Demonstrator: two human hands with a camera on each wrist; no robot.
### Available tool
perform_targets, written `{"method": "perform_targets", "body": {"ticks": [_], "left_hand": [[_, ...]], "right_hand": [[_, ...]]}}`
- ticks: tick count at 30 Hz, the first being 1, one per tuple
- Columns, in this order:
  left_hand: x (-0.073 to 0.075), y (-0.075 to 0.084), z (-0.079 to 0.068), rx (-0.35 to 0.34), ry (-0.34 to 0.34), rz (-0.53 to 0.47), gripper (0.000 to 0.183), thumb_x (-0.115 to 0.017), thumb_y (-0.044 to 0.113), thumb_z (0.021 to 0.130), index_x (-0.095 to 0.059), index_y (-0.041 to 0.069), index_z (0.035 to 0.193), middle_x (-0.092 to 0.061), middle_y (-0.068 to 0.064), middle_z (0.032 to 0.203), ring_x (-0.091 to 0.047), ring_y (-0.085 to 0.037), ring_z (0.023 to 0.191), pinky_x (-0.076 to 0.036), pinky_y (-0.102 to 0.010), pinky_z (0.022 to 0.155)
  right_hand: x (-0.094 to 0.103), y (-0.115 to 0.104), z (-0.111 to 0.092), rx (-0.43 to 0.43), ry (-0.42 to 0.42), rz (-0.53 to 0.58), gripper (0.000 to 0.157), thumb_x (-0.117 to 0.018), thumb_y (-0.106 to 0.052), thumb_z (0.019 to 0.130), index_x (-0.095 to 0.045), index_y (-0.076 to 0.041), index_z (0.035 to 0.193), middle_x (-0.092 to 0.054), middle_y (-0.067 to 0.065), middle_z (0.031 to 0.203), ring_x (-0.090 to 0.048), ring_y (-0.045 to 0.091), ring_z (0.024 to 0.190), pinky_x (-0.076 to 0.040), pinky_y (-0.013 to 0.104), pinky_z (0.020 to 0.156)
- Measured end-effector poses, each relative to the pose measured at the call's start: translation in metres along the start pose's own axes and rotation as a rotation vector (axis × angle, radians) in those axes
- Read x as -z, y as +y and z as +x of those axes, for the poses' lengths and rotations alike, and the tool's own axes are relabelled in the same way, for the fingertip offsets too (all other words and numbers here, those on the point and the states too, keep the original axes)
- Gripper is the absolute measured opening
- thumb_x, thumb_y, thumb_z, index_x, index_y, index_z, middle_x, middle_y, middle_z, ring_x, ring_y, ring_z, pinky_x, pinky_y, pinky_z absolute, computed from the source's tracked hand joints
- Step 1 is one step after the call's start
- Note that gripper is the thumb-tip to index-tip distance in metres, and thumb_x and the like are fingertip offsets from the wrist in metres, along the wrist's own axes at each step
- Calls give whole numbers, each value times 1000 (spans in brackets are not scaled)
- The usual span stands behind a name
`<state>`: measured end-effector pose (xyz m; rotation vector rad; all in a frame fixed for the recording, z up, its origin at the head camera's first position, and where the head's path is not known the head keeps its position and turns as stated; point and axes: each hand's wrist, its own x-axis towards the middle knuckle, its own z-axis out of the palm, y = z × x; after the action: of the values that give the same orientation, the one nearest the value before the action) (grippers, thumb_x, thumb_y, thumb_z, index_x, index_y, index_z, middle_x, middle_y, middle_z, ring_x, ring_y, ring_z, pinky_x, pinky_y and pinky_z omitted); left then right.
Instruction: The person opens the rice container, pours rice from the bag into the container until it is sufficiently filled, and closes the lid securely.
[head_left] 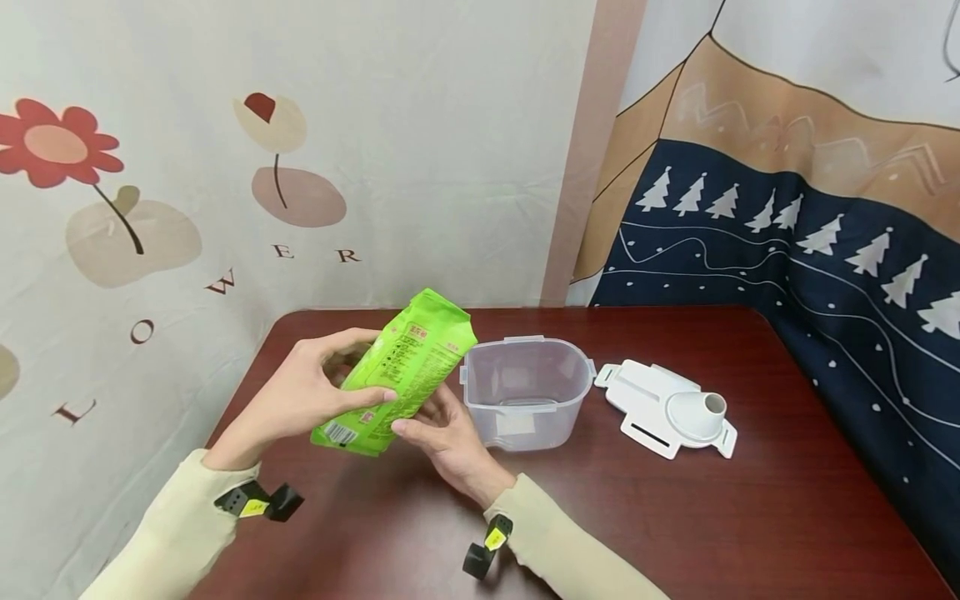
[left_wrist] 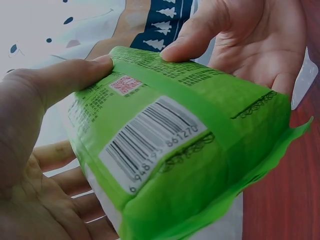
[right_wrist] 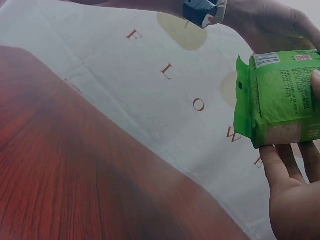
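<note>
A bright green sealed packet [head_left: 405, 367] with printed text and a barcode is held tilted above the table, left of a clear plastic container. My left hand [head_left: 303, 396] grips its left side, thumb across the printed face and fingers behind. From the lower right my right hand [head_left: 450, 442] holds the packet too, its thumb on the near edge and its fingers underneath. The left wrist view shows the barcode end of the packet [left_wrist: 165, 145] up close, with both thumbs on it. In the right wrist view, fingers [right_wrist: 282, 165] support the packet [right_wrist: 285, 100] from below.
The open clear container [head_left: 528, 392] stands on the dark red table [head_left: 645, 525], just right of the hands. Beside it on the right lies a white lid [head_left: 667, 408] with side flaps and a round raised spout. Printed curtains [head_left: 450, 150] hang behind the table and along its sides.
</note>
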<state>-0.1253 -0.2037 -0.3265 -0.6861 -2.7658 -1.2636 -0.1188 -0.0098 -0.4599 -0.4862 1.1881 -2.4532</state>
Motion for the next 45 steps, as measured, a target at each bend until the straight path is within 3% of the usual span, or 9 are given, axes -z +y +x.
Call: {"method": "perform_targets", "body": {"ticks": [5,16,28,36,45], "left_hand": [[0,1,-1,-13,2,9,62,-92,31,78,-65,25,133,-75,4,106,-71,-11,84,-57,-24,72],[8,-3,-15,-31,-68,-16,68,-91,28,78,-60,33,138,-72,11,121,-70,-8,106,-53,-17,91],[1,-2,-12,-46,-2,-73,63,-94,20,74,-67,28,131,-75,9,109,-72,-12,91,-59,-23,79],[1,-4,-8,-78,2,-37,62,-95,18,72,-69,29,128,-75,11,103,-70,-12,88,-58,-24,73],[2,1,1,-75,11,-14,63,-96,20,71,-70,31,127,-75,12,103,-70,-11,89,-57,-24,74]], "right_hand": [[-2,2,-1,10,6,49,66,-72,3,90,-50,-22,147,-65,-1,130,-63,14,115,-54,27,99],[-5,3,-3,4,16,100,61,-68,5,89,-55,-29,139,-64,-2,128,-64,12,114,-54,30,101],[-3,5,-4,3,-14,140,54,-72,-3,92,-57,-29,137,-65,-5,129,-63,10,116,-51,33,106],[-2,4,-2,7,-56,167,51,-70,-1,93,-59,-30,134,-70,-8,127,-65,10,118,-49,38,110],[-1,1,1,18,-71,215,52,-73,-5,93,-58,-29,137,-67,-7,132,-64,11,122,-49,35,111]]}}
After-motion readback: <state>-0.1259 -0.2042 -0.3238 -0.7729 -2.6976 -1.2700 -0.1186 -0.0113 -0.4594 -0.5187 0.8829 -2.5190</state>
